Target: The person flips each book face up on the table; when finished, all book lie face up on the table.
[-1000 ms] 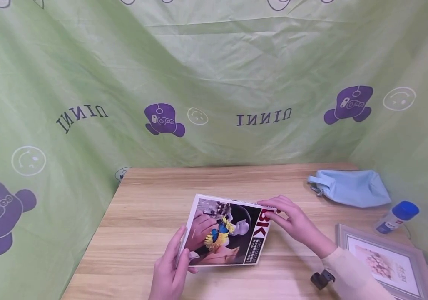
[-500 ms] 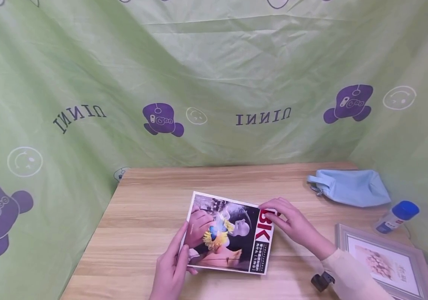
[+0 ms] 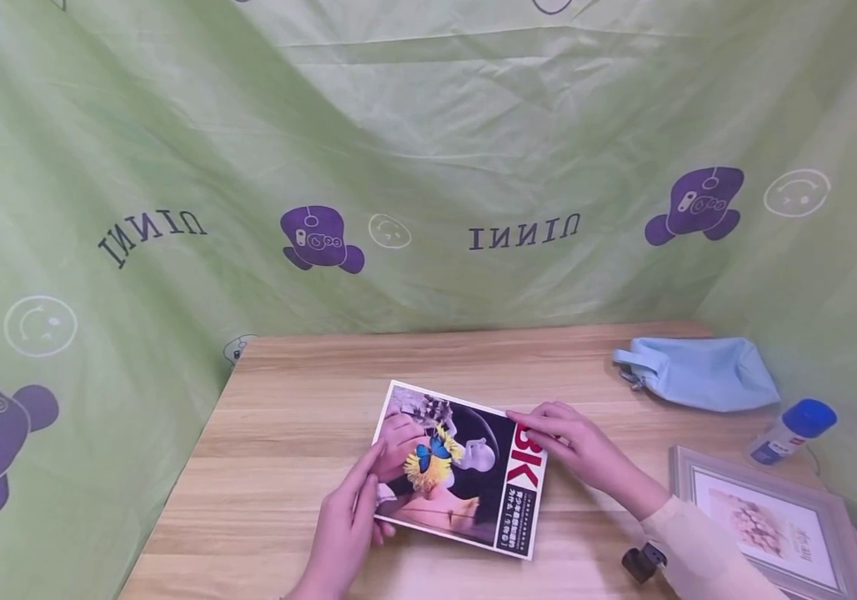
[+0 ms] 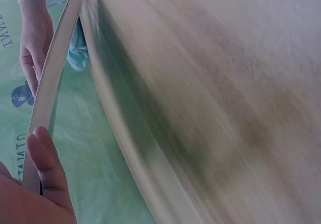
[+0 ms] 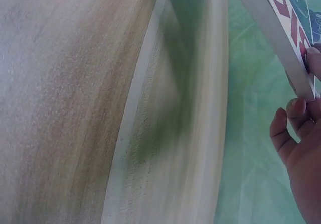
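A wood-grain table (image 3: pixel 263 467) stands against green cloth (image 3: pixel 413 125) printed with purple figures, which covers the walls at 9, 12 and 3 o'clock.

There is one book (image 3: pixel 447 475), held off the table, cover up. Two hands grip it: the left hand (image 3: pixel 346 521) pinches its edge at 8 o'clock, the right hand (image 3: pixel 578 446) its corner at 2, thumb and fingers on either side. One pale sleeve (image 3: pixel 706 554), with one black gadget (image 3: pixel 642 563) at its cuff, shows behind the right hand. Taking the book as the dial's centre, one blue pouch (image 3: pixel 706 375) lies at 2 o'clock, one blue-capped bottle (image 3: pixel 787 433) at 3, and one picture frame (image 3: pixel 768 525) just past 3.

Against a second ago, the book's cover faces the head camera more fully, and its 5 o'clock corner has swung lower. Pouch, bottle and frame have kept their places.
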Tool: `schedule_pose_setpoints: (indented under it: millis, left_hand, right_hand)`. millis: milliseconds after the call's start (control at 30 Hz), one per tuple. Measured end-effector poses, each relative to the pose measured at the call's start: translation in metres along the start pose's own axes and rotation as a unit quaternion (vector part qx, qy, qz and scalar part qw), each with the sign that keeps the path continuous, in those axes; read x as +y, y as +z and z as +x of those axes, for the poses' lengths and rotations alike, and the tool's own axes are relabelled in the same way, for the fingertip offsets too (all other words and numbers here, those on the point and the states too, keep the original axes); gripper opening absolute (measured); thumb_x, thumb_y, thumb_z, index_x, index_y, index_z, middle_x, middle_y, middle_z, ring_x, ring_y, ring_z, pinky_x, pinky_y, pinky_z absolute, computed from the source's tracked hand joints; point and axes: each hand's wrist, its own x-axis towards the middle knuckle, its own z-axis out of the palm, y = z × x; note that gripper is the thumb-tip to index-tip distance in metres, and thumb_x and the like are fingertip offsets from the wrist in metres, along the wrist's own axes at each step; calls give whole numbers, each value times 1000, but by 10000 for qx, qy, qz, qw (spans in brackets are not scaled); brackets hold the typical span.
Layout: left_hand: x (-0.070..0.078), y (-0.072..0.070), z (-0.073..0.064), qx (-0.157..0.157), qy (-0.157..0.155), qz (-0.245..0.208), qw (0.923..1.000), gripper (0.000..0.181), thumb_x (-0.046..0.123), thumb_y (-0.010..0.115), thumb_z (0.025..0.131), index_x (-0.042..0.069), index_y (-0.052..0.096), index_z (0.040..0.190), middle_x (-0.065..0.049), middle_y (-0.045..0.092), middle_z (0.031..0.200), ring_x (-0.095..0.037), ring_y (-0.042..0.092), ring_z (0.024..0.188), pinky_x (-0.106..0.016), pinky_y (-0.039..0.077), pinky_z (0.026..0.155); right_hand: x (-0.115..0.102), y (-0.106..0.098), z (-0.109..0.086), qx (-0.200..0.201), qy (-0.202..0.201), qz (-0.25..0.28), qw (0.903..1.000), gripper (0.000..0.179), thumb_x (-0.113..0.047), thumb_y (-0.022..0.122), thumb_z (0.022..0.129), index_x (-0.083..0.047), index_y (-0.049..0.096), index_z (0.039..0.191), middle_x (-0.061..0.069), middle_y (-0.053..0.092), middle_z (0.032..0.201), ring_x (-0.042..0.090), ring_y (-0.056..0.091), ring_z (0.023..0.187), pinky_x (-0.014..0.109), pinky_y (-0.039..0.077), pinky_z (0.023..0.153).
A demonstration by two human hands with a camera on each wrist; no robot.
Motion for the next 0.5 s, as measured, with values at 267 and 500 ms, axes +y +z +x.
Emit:
schedule_pose_setpoints:
  millis: [267,500]
  left_hand:
    - [-9,-2,14,-232,-765,134,9967,45,14,58,108,29,58,151,-12,70,130,-28,64,49,-38,56,43]
    - [-24,-1,26,-447,-862,571,9936,49,15,70,102,22,60,149,-16,71,121,-23,64,51,-36,56,44]
  right_hand:
    - [0,4,-1,-342,596,-156,9975,47,-12,72,99,-25,66,143,-13,65,109,8,60,101,41,57,90]
    - [-1,10,-3,-749,1010,-430,9911,50,-32,75,98,-29,64,146,-12,62,108,9,58,99,41,56,88]
